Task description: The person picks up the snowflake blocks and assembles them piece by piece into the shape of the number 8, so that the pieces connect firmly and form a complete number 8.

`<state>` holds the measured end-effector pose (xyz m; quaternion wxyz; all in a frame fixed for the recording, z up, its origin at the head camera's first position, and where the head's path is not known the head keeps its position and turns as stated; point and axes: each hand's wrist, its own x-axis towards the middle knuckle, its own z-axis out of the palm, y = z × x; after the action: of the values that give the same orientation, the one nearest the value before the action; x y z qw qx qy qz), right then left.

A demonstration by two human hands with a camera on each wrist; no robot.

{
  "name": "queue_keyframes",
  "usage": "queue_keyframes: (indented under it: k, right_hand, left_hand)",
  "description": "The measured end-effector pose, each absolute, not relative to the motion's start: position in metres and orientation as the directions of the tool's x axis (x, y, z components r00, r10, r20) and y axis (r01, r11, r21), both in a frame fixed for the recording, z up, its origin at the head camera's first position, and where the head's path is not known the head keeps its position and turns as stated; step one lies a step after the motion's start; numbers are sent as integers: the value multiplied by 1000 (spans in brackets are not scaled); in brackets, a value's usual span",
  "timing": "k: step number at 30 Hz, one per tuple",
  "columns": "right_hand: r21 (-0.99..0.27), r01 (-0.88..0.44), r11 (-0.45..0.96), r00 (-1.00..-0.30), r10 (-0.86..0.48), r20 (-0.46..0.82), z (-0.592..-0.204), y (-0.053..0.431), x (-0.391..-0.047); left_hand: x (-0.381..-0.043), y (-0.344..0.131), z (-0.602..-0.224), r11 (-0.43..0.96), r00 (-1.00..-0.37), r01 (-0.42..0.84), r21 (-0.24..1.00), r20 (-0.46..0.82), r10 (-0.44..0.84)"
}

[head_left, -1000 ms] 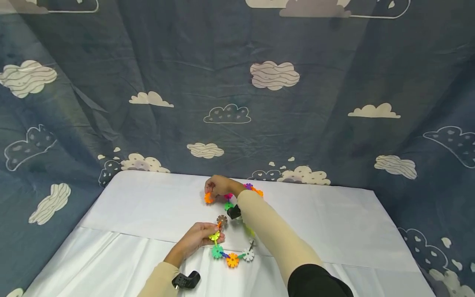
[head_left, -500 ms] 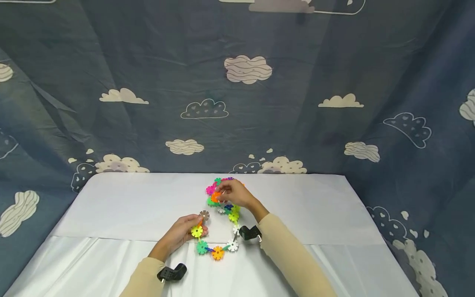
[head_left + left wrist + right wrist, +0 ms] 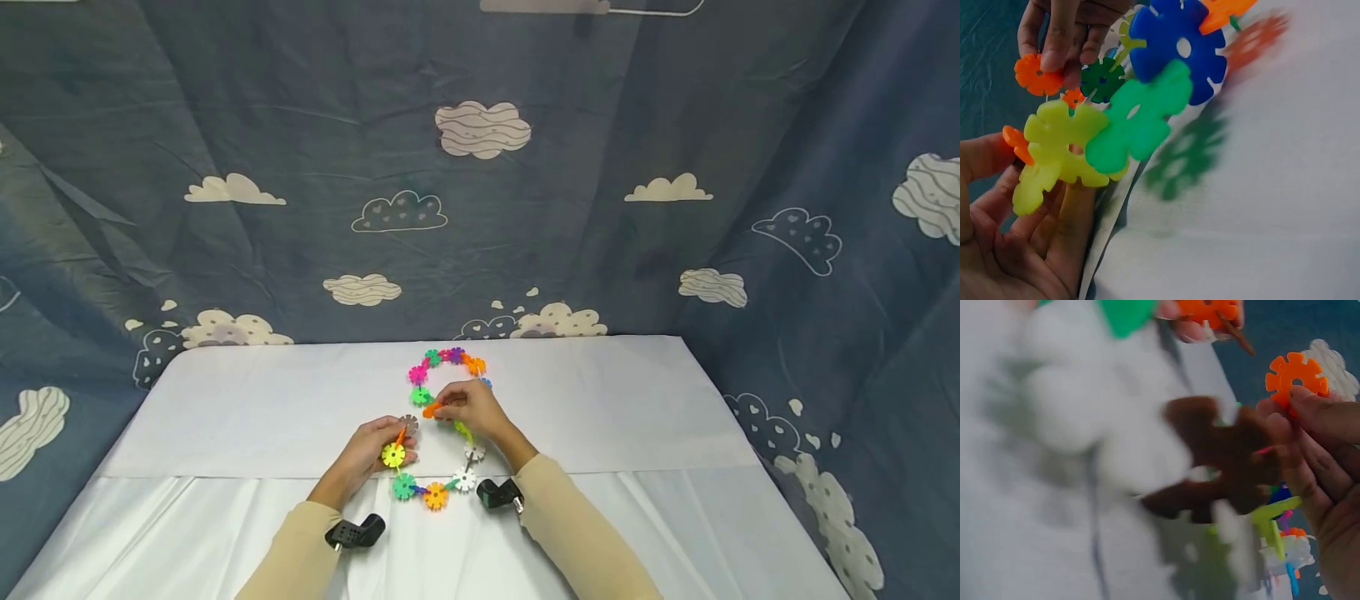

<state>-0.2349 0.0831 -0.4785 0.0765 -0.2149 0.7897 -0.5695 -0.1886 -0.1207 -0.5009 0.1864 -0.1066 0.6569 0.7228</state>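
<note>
A chain of interlocked, notched flower-shaped plastic discs curves over the white table. My left hand [image 3: 369, 457] pinches its near left end, at an orange disc [image 3: 1017, 144] next to a yellow disc [image 3: 393, 455]. A brown-grey disc [image 3: 408, 424] is at the tip of that end. My right hand [image 3: 474, 410] pinches a loose-looking orange disc [image 3: 1297, 378] between thumb and fingers, a little apart from the brown-grey one. From the yellow disc the chain runs through a green disc [image 3: 404, 487], an orange disc [image 3: 436, 497] and a white disc [image 3: 465, 479].
Beyond my right hand the chain forms a ring with a pink disc [image 3: 417, 375], a green disc [image 3: 420, 396] and a purple disc [image 3: 457, 356]. A cloud-patterned dark curtain [image 3: 540, 250] hangs behind the white table [image 3: 600, 400]. Both wrists wear black cameras.
My right hand has come back from the far ring with the orange disc, nearer to my left hand. My left hand keeps its hold on the chain. The head view has turned right.
</note>
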Motion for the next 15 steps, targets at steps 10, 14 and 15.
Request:
queue_keyframes:
  k: [10,14,15]
  right_hand:
    - [-907,-318,276,-876,-452,170,-481,75,-234]
    - [-903,-303,305,-881,-451,143,-481,75,-233]
    - [-899,-302,316,-883,-449,138,-480,75,-232]
  left_hand:
    - [-191,-117,-502,-25,-920,-391,920,-389,53]
    - [-189,-118,-501,-5,-918,-394,919,-393,57]
    - [-188,-117,-500,-3,-917,-395,919,-394,57]
